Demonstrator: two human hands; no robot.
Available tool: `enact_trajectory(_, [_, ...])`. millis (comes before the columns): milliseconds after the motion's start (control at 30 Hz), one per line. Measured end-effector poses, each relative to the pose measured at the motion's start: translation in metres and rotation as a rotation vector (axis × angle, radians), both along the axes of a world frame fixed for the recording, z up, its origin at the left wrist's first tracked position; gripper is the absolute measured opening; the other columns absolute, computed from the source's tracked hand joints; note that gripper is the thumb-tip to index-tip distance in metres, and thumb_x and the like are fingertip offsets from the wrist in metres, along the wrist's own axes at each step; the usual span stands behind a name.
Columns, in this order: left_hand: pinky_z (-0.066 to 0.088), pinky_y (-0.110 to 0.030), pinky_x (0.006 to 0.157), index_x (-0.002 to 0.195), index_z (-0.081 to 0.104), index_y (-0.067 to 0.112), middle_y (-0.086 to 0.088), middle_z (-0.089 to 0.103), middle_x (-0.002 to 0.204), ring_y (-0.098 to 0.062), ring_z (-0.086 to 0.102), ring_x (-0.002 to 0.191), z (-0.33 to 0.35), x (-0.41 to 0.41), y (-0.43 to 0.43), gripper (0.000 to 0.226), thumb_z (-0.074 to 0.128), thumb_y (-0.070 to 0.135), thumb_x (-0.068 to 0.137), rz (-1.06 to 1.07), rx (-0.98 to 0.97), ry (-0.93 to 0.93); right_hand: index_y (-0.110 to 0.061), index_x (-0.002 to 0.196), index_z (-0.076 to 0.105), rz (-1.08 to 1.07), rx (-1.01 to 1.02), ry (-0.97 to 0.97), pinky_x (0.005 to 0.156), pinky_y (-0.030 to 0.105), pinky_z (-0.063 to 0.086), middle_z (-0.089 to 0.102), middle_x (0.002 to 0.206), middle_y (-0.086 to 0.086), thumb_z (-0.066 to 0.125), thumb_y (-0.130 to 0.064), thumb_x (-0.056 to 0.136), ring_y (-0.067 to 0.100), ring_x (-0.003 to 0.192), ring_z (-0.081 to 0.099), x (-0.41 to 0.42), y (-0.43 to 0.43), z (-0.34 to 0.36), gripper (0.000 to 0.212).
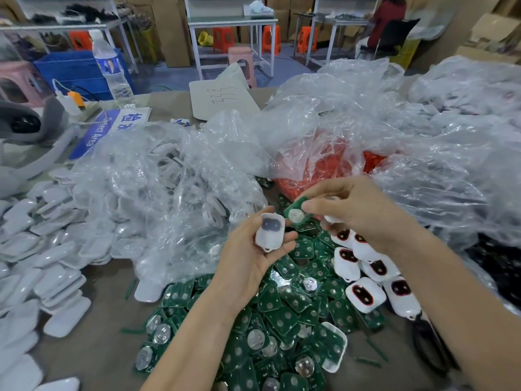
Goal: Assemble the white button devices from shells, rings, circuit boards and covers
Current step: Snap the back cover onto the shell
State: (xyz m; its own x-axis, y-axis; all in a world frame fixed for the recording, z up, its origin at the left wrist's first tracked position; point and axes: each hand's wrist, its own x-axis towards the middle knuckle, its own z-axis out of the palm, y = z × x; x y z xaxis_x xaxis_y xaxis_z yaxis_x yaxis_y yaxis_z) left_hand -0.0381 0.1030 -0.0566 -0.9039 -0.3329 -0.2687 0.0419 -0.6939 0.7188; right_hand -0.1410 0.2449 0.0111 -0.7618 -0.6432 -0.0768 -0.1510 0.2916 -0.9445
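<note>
- The left hand (253,249) held a small white plastic shell (269,230) with a dark oval opening, pinched between thumb and curled fingers, above the green boards.
- The right hand (358,206) pinched a green rectangular circuit board (296,214) between thumb and fingertips, just right of the shell and close to it.
- A heap of green circuit boards (284,314) lay on the brown table (98,280) beneath both forearms.
- White shells with red rings (366,280) were piled beside the heap, to its right.
- Flat white rounded plastic covers (42,249) were stacked at the left.
- Crumpled clear plastic bags (174,179) lay behind, one holding orange-red parts (372,160).
</note>
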Motion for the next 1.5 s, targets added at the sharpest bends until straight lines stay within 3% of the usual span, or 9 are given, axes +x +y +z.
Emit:
enact_trajectory(133, [0.06,-0.034,0.072,0.122,0.058,0.001,-0.024,0.069,0.113,-0.039,0.07,0.099,0.001,0.002,-0.001,0.041,0.033,-0.008,0.09,-0.111,0.136,0.057,-0.028,0.084,0.078,0.116,0.14,0.16,0.049,0.015,0.046,0.074,0.085,-0.011,0.069,-0.013,0.087,0.006,0.06,0.064,0.002,-0.022,0.003,0.018])
enact_trajectory(300, [0.06,-0.034,0.074,0.117,0.063,-0.001,-0.026,0.067,0.117,-0.039,0.069,0.101,-0.001,0.002,-0.002,0.052,0.027,-0.019,0.084,-0.13,0.091,0.087,-0.019,0.085,0.075,0.122,0.18,0.278,0.062,0.0,0.042,0.072,0.078,-0.007,0.071,-0.011,0.083,-0.002,0.075,0.065,0.004,-0.032,-0.003,0.009])
enact_trajectory(467, [0.06,-0.033,0.074,0.12,0.06,-0.001,-0.026,0.068,0.114,-0.04,0.068,0.103,-0.003,0.0,-0.003,0.055,0.024,-0.019,0.083,-0.153,0.073,0.095,-0.017,0.083,0.074,0.112,0.167,0.29,0.051,0.0,0.04,0.07,0.079,-0.007,0.071,-0.009,0.084,-0.007,0.073,0.062,0.005,-0.034,-0.006,0.008])
enact_trajectory(767, [0.06,-0.031,0.073,0.116,0.064,0.002,-0.023,0.069,0.113,-0.034,0.07,0.101,-0.002,0.001,-0.002,0.055,0.027,-0.02,0.082,-0.147,0.049,0.09,-0.027,0.079,0.074,0.111,0.214,0.399,0.067,-0.004,0.037,0.069,0.076,-0.018,0.074,-0.015,0.082,-0.014,0.078,0.059,0.005,-0.036,-0.012,0.012])
enact_trajectory(933, [0.06,-0.032,0.073,0.116,0.066,0.001,-0.023,0.069,0.113,-0.033,0.07,0.098,0.0,0.001,-0.001,0.055,0.028,-0.019,0.082,-0.133,0.07,0.088,-0.03,0.079,0.071,0.06,0.238,0.467,0.065,0.001,0.037,0.063,0.076,-0.015,0.076,-0.016,0.08,-0.01,0.072,0.055,0.007,-0.038,-0.015,0.015])
enact_trajectory(1100, [0.06,-0.032,0.071,0.121,0.061,-0.001,-0.023,0.07,0.111,-0.03,0.07,0.093,0.001,0.002,0.0,0.035,0.042,-0.011,0.093,-0.091,0.068,0.061,-0.025,0.081,0.062,0.038,0.177,0.442,0.064,0.002,0.038,0.064,0.074,-0.01,0.079,-0.014,0.076,-0.01,0.07,0.054,0.009,-0.037,-0.019,0.02])
enact_trajectory(1200, [0.06,-0.033,0.071,0.118,0.063,-0.001,-0.022,0.07,0.111,-0.03,0.071,0.097,0.001,0.002,0.0,0.032,0.045,-0.01,0.093,-0.058,0.066,0.056,-0.021,0.08,0.067,0.021,0.166,0.373,0.066,0.001,0.038,0.066,0.074,-0.011,0.078,-0.019,0.077,-0.011,0.07,0.056,0.006,-0.033,-0.02,0.012])
enact_trajectory(1367, [0.061,-0.036,0.074,0.119,0.06,-0.002,-0.025,0.07,0.11,-0.037,0.07,0.099,-0.001,0.002,-0.003,0.032,0.038,-0.01,0.097,-0.039,0.109,0.062,-0.012,0.09,0.072,0.042,-0.099,-0.187,0.067,0.017,0.053,0.072,0.083,0.002,0.074,-0.005,0.078,0.01,0.073,0.068,0.0,-0.014,-0.013,0.013])
enact_trajectory(1500, [0.06,-0.035,0.072,0.115,0.063,-0.001,-0.024,0.07,0.11,-0.033,0.071,0.096,-0.002,0.001,-0.003,0.03,0.04,-0.006,0.098,-0.027,0.111,0.048,-0.012,0.088,0.075,-0.031,-0.177,-0.246,0.076,0.017,0.055,0.075,0.085,0.005,0.073,-0.003,0.078,0.012,0.079,0.07,0.01,-0.011,-0.025,0.014])
